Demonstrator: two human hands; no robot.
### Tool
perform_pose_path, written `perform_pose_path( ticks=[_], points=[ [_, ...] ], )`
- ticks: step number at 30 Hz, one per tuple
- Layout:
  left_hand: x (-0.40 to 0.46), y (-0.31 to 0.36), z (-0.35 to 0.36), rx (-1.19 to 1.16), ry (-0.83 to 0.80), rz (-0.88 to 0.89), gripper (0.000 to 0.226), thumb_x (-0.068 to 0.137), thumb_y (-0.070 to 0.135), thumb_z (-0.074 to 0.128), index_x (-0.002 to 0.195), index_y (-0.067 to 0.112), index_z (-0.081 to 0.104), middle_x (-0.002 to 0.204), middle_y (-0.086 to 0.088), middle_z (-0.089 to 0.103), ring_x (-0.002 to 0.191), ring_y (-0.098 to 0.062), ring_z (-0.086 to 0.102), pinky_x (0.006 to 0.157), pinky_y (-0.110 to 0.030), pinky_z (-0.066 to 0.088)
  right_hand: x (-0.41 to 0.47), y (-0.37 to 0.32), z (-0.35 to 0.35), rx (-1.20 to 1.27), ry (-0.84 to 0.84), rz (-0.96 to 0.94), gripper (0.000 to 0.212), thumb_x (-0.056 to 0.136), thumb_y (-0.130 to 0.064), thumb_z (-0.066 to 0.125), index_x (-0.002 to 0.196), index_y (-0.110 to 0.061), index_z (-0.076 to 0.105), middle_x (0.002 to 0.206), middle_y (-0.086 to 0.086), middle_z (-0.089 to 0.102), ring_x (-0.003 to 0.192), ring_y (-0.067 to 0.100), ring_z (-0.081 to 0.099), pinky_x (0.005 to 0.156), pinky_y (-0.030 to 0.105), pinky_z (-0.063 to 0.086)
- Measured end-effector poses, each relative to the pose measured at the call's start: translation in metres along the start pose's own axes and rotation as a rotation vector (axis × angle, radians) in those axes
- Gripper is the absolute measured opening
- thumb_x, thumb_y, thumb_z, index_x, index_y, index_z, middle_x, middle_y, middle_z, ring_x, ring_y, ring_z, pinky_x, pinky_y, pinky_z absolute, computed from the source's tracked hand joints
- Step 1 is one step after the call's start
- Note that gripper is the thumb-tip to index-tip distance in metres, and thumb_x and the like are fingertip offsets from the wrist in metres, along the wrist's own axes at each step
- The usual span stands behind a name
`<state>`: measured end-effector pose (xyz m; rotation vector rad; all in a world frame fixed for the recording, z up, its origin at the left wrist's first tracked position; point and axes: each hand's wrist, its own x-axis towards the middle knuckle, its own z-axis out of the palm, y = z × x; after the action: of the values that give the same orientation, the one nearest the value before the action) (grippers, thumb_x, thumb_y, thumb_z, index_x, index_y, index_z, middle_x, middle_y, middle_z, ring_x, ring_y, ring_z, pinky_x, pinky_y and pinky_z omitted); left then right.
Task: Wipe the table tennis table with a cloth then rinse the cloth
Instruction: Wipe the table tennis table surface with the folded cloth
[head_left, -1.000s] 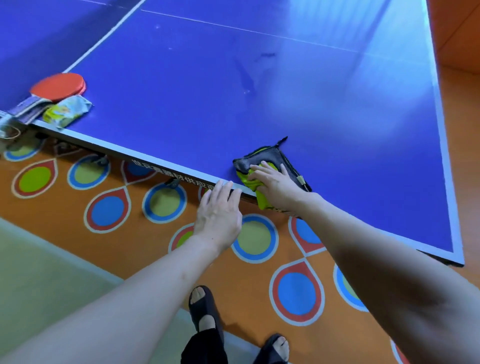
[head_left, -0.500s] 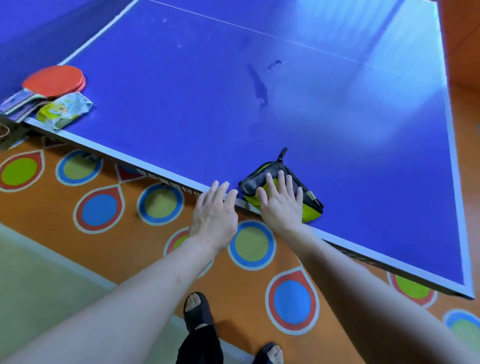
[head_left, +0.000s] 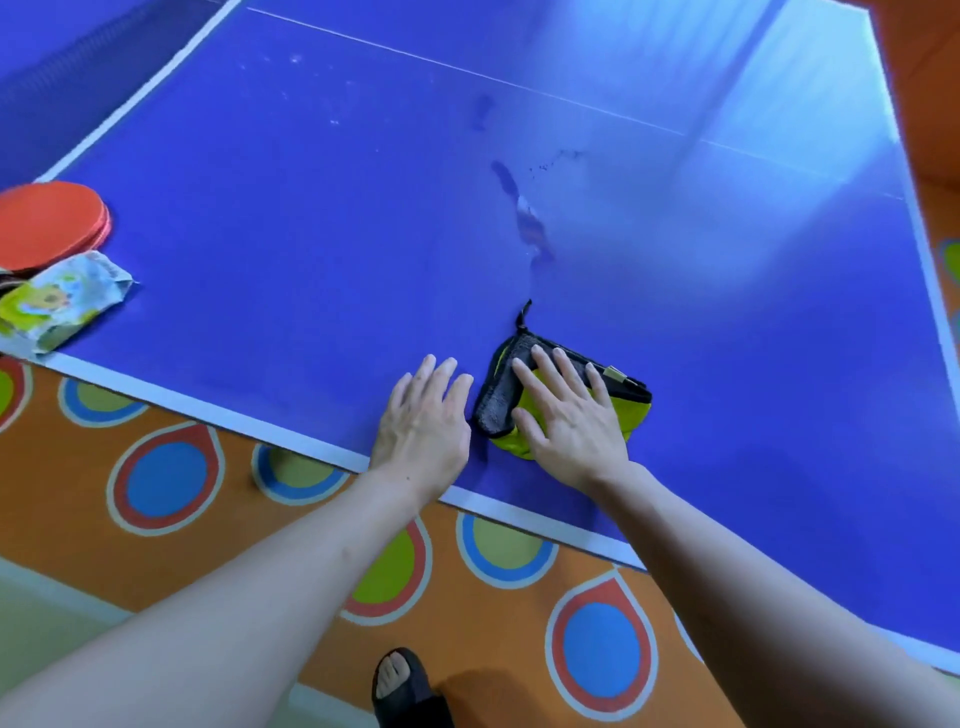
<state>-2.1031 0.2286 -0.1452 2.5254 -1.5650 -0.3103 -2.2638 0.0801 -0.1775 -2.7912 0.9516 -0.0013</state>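
Note:
The blue table tennis table (head_left: 322, 249) fills the upper view, with its white-edged near side running from left to lower right. A folded grey and lime-green cloth (head_left: 498, 400) with a black loop lies on the table near that edge. My right hand (head_left: 569, 415) presses flat on the cloth with straight, spread fingers. Just left of it, my left hand (head_left: 423, 421) rests flat on the bare table surface, fingers straight. A dark wet streak (head_left: 524, 218) marks the table beyond the cloth.
Red paddles (head_left: 49, 223) and a wipes packet (head_left: 57, 301) sit at the table's left corner. The dark net (head_left: 67, 83) runs along the upper left. Below the table edge are an orange patterned floor (head_left: 166, 483) and my sandalled foot (head_left: 402, 686).
Both hands have moved forward from the table's edge onto its surface. My right hand has pushed the cloth further in from the edge.

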Motion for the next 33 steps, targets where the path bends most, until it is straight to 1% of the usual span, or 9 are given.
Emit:
perform_pose_path(
  ticks=[4,11,18,22,27,30,33],
  points=[
    [0.040,-0.018,-0.004,0.011,0.002,0.027,0.049,0.098,0.022,0.044,0.147,0.017,0.045,0.158,-0.006,0.038,0.151,-0.029,0.024,0.121,-0.046,0.023,0.035,0.007,0.000,-0.005,0.010,0.005,0.064,0.105,-0.062,0.022,0.166,-0.044,0.018,0.175,-0.012,0.013,0.162,0.012,0.004,0.131,0.048,0.006],
    [0.098,-0.027,-0.013,-0.006,0.012,0.061,0.049,0.095,0.020,0.051,0.144,0.015,0.050,0.154,-0.005,0.043,0.149,-0.029,0.029,0.120,-0.047,0.026,0.071,0.019,-0.002,-0.024,0.037,0.001,0.062,0.106,-0.058,0.030,0.165,-0.042,0.022,0.174,-0.011,0.018,0.162,0.014,0.010,0.130,0.049,0.011],
    [0.162,-0.023,-0.015,0.011,-0.016,0.091,0.050,0.096,0.022,0.048,0.145,0.016,0.048,0.157,-0.004,0.040,0.149,-0.026,0.029,0.120,-0.044,0.026,0.126,0.041,-0.008,-0.012,0.061,0.005,0.060,0.106,-0.057,0.031,0.164,-0.041,0.027,0.173,-0.011,0.022,0.161,0.013,0.012,0.130,0.048,0.012],
    [0.203,-0.021,-0.019,0.026,-0.012,0.101,0.049,0.094,0.019,0.051,0.142,0.014,0.051,0.154,-0.005,0.044,0.148,-0.027,0.033,0.118,-0.045,0.029,0.169,0.063,-0.015,-0.007,0.075,-0.001,0.060,0.106,-0.056,0.031,0.164,-0.041,0.029,0.173,-0.011,0.023,0.161,0.013,0.014,0.130,0.048,0.012],
    [0.266,-0.019,-0.033,0.056,-0.021,0.095,0.050,0.093,0.018,0.054,0.143,0.013,0.051,0.154,-0.005,0.045,0.147,-0.028,0.034,0.118,-0.046,0.029,0.230,0.095,-0.025,0.001,0.077,-0.012,0.059,0.106,-0.055,0.032,0.164,-0.040,0.030,0.173,-0.011,0.023,0.161,0.013,0.014,0.130,0.049,0.013],
    [0.308,-0.015,-0.040,0.075,-0.030,0.076,0.050,0.093,0.018,0.053,0.143,0.013,0.051,0.154,-0.005,0.045,0.147,-0.028,0.034,0.118,-0.045,0.029,0.266,0.114,-0.030,0.003,0.065,-0.016,0.059,0.106,-0.056,0.032,0.164,-0.041,0.029,0.173,-0.011,0.022,0.161,0.012,0.013,0.131,0.047,0.010],
    [0.346,-0.011,-0.048,0.096,-0.060,0.048,0.051,0.096,0.020,0.048,0.146,0.014,0.047,0.157,-0.003,0.041,0.150,-0.026,0.029,0.120,-0.044,0.027,0.300,0.132,-0.036,0.009,0.045,-0.013,0.060,0.106,-0.057,0.030,0.164,-0.041,0.028,0.174,-0.012,0.020,0.162,0.012,0.009,0.131,0.048,0.009]
  ],
)
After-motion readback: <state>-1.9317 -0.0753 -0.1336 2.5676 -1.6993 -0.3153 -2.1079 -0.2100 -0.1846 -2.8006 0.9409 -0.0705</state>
